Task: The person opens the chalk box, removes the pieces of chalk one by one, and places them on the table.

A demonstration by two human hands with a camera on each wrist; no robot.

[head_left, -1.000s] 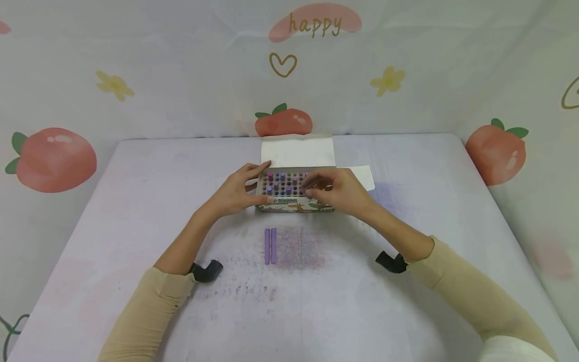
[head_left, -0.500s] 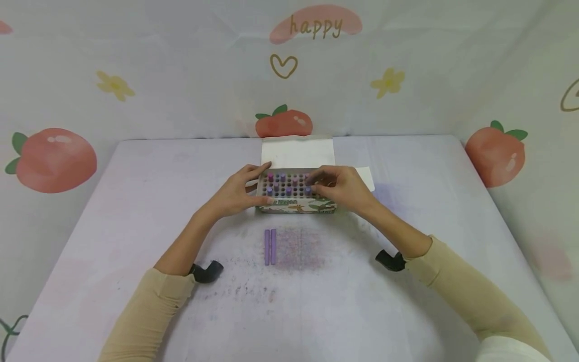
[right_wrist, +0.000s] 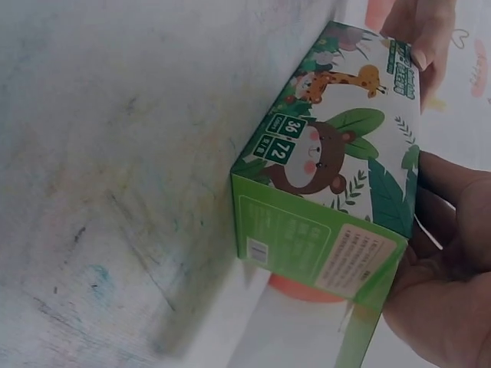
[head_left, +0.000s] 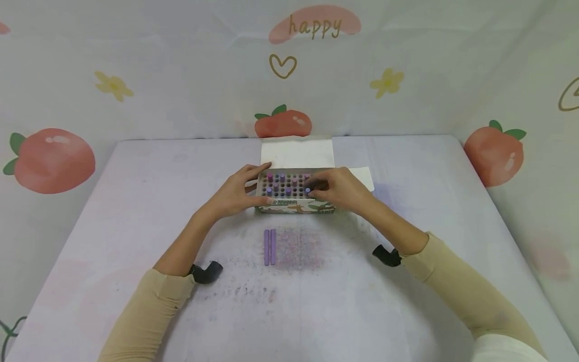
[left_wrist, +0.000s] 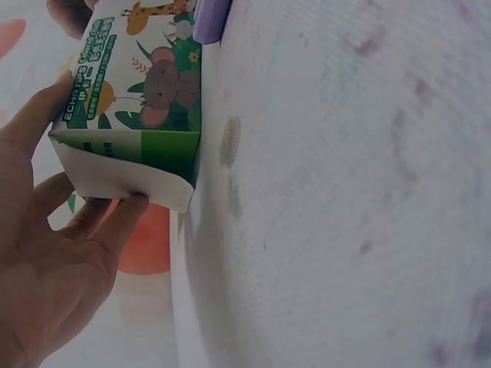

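An open cardboard chalk box [head_left: 296,206] with printed animals stands on the table, several purple and pink chalk sticks upright in its holes. My left hand [head_left: 233,192] holds the box's left end, thumb at the front edge and fingers round the side and back; the left wrist view shows it beside a white end flap [left_wrist: 115,180]. My right hand [head_left: 341,188] is over the right half of the holes, thumb and forefinger on either side of a bluish-purple chalk stick [head_left: 307,190]. Its other fingers hide the holes there. Two purple chalk sticks [head_left: 270,247] lie side by side before the box.
The box's white lid [head_left: 297,152] stands raised at the back, and a white side flap [head_left: 363,178] sticks out to the right. Chalk dust [head_left: 298,249] smears the table in front. A printed cloth wall [head_left: 181,75] rises behind.
My right hand shifts slightly right, then back left over the box, its fingertips staying near the same chalk stick. My left hand and the two lying chalk sticks stay put.
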